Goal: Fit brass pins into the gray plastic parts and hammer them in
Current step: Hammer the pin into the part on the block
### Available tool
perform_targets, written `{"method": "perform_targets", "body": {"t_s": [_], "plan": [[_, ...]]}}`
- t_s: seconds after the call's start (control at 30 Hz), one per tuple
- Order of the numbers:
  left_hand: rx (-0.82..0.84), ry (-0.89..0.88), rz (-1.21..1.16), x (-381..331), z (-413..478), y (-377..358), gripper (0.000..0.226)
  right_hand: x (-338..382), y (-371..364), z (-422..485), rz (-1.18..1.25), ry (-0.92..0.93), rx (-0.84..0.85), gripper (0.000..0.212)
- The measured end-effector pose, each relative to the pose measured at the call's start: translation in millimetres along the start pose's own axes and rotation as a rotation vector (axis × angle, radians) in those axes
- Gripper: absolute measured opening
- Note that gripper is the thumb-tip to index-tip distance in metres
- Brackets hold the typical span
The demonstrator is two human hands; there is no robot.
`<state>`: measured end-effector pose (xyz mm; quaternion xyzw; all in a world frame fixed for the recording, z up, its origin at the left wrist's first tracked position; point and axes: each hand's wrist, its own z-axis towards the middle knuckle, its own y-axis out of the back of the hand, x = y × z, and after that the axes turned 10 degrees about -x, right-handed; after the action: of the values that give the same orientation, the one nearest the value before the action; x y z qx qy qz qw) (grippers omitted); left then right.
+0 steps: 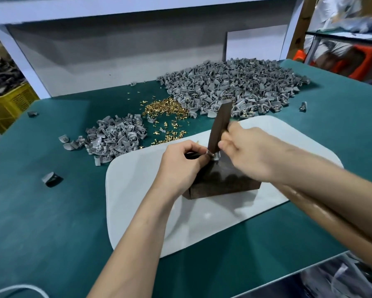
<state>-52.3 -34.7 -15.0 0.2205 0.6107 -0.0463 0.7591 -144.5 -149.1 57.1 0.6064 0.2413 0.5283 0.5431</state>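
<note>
My left hand [181, 163] pinches a gray plastic part [215, 156] on top of a dark metal block [223, 181]. My right hand [245, 150] grips a dark flat metal bar [220, 125], used as the hammer, held nearly upright with its lower end on the part. The pin in that part is hidden by the bar's lower end. Loose brass pins [164, 108] lie in a heap behind the block. A big heap of gray parts [234, 87] lies at the back right, a smaller heap [114, 136] at the left.
The block stands on a white mat [142, 211] over the green table [41, 222]. Stray gray parts [51, 179] lie at the left. A yellow crate [6, 104] stands off the table's left. A gray panel [116, 61] closes the back.
</note>
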Motion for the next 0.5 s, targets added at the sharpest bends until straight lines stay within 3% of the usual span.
{"method": "perform_targets", "body": {"t_s": [0.13,0.23,0.37,0.5], "plan": [[-0.005,0.0,-0.005,-1.3,-0.3,0.1,0.017,-1.3,10.1,0.3,0.053,-0.003,-0.097,0.018],[-0.002,0.008,0.005,-1.6,-0.8,0.4,0.017,-1.3,3.5,0.0,0.036,-0.002,-0.015,0.023],[-0.003,0.004,-0.001,-2.9,-1.0,1.3,0.013,-1.0,8.6,-0.2,0.018,0.02,-0.101,0.024],[-0.006,0.0,0.014,-3.7,-2.3,1.6,0.015,0.5,2.7,-2.3,-0.011,0.002,-0.049,0.018]]}}
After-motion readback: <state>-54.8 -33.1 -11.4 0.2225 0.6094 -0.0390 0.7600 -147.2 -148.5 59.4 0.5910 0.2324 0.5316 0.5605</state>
